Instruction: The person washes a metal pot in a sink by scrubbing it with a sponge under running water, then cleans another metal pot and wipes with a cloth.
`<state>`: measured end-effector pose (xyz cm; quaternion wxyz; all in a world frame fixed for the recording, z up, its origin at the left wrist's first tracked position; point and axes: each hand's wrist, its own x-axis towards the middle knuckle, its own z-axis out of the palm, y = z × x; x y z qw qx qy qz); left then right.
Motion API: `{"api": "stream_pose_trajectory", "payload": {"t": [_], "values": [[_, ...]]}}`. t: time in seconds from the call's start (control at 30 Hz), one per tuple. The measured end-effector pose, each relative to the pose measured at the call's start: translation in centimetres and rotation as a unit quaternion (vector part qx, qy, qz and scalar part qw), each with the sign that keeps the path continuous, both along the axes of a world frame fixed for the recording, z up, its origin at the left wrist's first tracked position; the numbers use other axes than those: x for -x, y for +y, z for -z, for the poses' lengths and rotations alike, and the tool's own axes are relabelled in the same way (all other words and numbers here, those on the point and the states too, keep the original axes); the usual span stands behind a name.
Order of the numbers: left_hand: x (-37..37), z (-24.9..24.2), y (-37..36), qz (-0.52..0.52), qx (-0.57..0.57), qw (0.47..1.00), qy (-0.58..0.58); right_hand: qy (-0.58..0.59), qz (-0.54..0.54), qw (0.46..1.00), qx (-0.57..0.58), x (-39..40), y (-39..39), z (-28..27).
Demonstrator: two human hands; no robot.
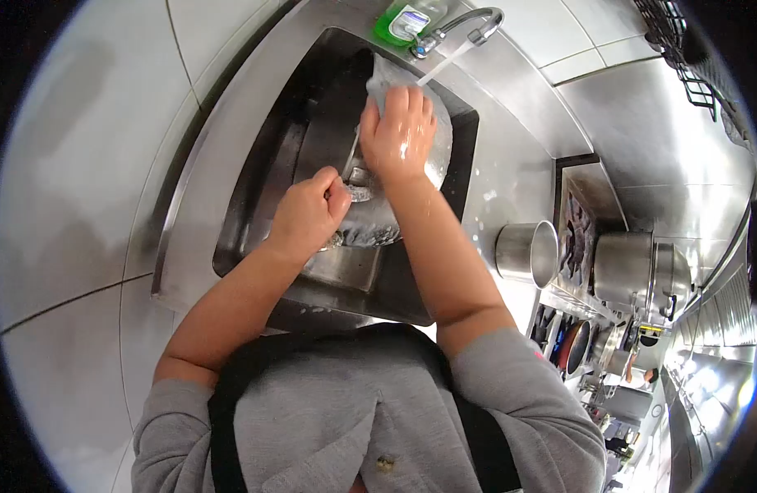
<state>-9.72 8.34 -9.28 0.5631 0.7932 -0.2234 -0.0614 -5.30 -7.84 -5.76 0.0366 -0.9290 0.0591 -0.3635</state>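
A large, round, wet metal piece of cookware [437, 158] lies tilted in the sink [255, 197], with suds on its surface. My left hand [309, 209] is closed round its metal handle [359, 194], on the side nearer my body. Over the far part of the cookware, my right hand [401, 131] presses down with its fingers together on a pale grey cloth [378, 80], mostly hidden under the palm and fingers. Water streams from the tap [477, 34] just beyond my right fingertips.
Green dish soap in a bottle [403, 23] stands behind the sink, beside the tap. A metal pot [526, 253] sits on the counter to the right. Farther right are a stove [577, 234], a large stockpot [623, 264], a pan [573, 347] and a distant person [639, 376].
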Motion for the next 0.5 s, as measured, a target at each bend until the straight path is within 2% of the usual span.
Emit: {"api": "stream_pose_trajectory", "payload": {"t": [0.03, 0.17, 0.2, 0.27, 0.3, 0.37, 0.4, 0.43, 0.5], "values": [[0.2, 0.0, 0.2, -0.001, 0.001, 1.000, 0.011, -0.002, 0.002, 1.000, -0.004, -1.6, -0.8, -0.3], [0.1, 0.3, 0.5, -0.021, -0.008, 1.000, 0.013, 0.201, 0.043, 0.972, -0.115, -11.5, -5.2, -0.8], [0.2, 0.5, 0.5, -0.022, -0.015, 1.000, 0.002, 0.199, 0.046, 0.971, -0.120, -13.4, -6.6, -0.3], [0.0, 0.8, 0.4, -0.012, -0.006, 1.000, 0.004, 0.366, -0.005, 0.931, 0.007, -16.7, -9.3, 0.9], [-0.1, 0.7, 0.4, -0.007, 0.007, 1.000, 0.012, 0.360, -0.003, 0.933, -0.001, -17.8, -10.3, 1.6], [-0.5, 0.4, 0.2, -0.004, 0.000, 1.000, 0.005, 0.383, 0.041, 0.914, -0.130, -19.5, -11.8, 3.1], [-0.5, 0.4, 0.0, -0.006, -0.008, 1.000, 0.011, 0.377, -0.012, 0.918, -0.124, -19.1, -12.0, 3.0], [-0.4, 0.2, 0.0, -0.008, -0.016, 1.000, 0.020, 0.373, -0.011, 0.919, -0.129, -18.6, -12.3, 2.7], [-0.5, 0.1, 0.1, -0.013, -0.033, 0.999, -0.003, 0.354, -0.043, 0.907, -0.225, -16.0, -12.1, 1.7]]}}
